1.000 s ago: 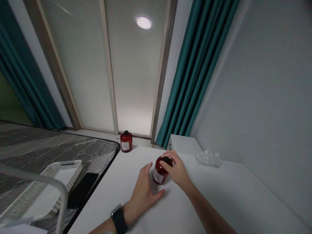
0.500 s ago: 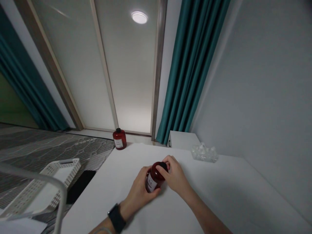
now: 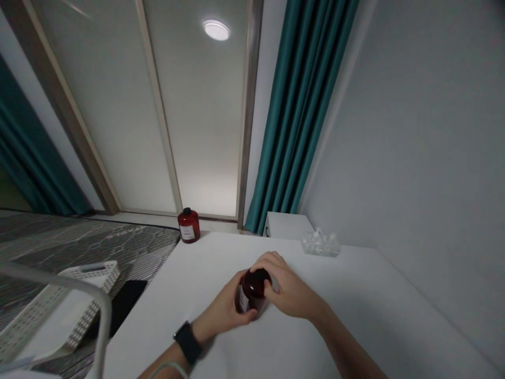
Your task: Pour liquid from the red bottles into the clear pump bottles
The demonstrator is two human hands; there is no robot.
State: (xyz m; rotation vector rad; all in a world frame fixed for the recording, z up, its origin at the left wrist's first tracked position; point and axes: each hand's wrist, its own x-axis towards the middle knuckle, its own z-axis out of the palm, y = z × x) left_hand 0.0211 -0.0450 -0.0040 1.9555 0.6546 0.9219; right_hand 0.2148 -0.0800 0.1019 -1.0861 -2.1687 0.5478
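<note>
A dark red bottle (image 3: 253, 287) with a white label (image 3: 243, 300) is held a little tilted over the white table. My left hand (image 3: 224, 308) wraps round its body from the left, the thumb along the lower front. From the right, my right hand (image 3: 288, 287) closes round the bottle's top, its fingers over the cap area and its thumb at the near side. The cap is largely hidden by those fingers. A second red bottle (image 3: 189, 226) with a black cap and white label stands upright at the table's far left corner, apart from both hands.
The white table (image 3: 315, 326) reaches to the wall on the right. A clear plastic packet (image 3: 321, 245) lies near its far edge, before a white cabinet (image 3: 290, 225). Left are a white perforated basket (image 3: 84, 310), a black object (image 3: 126, 300) and a grey curved tube (image 3: 104, 321).
My right hand has turned over the bottle's top, with its fingers now further across it. The left hand keeps its hold. The whole view has shifted slightly to the right.
</note>
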